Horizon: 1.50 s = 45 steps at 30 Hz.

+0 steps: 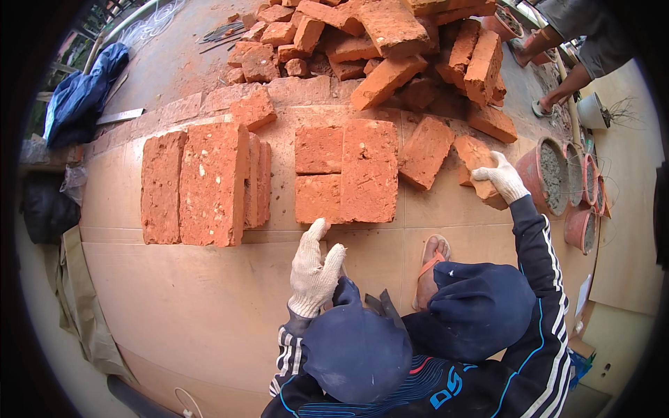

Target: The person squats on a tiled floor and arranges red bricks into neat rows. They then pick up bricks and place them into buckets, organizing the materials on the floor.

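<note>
Brick heap [394,28] beyond the right grip [500,176]; squared stack [369,171] to its left, just ahead of the empty, spread left grip [315,272]; and there's the brick [475,157], pinched by the nearer right grip, on its left, long axis slanting forward-left!

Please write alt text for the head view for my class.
A gloved right hand grips a loose brick, while the gloved left hand is open beside a neat stack. Another brick stack stands to its left, with a jumbled brick pile beyond.
</note>
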### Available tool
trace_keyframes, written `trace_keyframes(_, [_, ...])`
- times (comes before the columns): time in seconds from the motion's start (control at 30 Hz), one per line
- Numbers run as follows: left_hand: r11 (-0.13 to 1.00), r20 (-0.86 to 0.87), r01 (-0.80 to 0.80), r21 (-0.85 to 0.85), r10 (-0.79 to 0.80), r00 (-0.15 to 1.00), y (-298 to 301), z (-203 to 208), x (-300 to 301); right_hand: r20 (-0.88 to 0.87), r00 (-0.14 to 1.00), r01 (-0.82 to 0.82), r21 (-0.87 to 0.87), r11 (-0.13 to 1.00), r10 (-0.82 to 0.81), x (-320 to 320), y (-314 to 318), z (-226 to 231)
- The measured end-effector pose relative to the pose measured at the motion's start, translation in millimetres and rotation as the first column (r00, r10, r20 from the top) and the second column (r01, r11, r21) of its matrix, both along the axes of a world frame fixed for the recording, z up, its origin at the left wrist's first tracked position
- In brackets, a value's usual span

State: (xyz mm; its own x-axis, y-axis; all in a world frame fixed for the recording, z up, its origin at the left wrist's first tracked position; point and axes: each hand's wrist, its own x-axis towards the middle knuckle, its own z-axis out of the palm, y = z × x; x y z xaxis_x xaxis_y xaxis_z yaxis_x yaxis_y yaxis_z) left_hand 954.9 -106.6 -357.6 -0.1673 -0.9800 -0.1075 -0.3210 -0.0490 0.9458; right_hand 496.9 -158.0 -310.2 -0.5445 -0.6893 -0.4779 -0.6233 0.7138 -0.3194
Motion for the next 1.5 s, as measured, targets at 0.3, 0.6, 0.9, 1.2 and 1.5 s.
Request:
trace_keyframes(0.3, [0.63, 0.516, 0.676, -0.382, -0.462, 0.721, -84.5, 106.8, -20.5, -0.137, 0.297, -0.949, -0.154, 0.276, 0.945, 134.4, -8.4, 158.4])
trace_keyframes(0.6, [0.674, 0.469, 0.393, -0.626, -0.078, 0.88, -65.3, 44.0, 19.1, -0.214, -0.446, -0.895, 0.075, -0.44, 0.869, 259.8, -91.8, 172.4])
trace_keyframes(0.9, [0.933, 0.501, -0.021, -0.359, 0.212, 0.839, -54.8, 8.1, 6.0, -0.496, -0.605, -0.672, -0.102, -0.733, 0.623, 296.2, -171.5, 67.8])
trace_keyframes(1.2, [0.874, 0.521, -0.186, -0.45, 0.425, 0.74, -48.0, -30.0, -21.0, -0.46, -0.035, -0.957, -0.241, -0.163, 0.887, 239.2, -218.5, 16.3])
trace_keyframes(1.5, [0.911, 0.484, -0.072, -0.405, 0.28, 0.829, -44.8, -32.6, -5.8, 0.158, 0.294, -0.892, -0.31, 0.329, 0.943, 251.7, -210.8, -33.2])
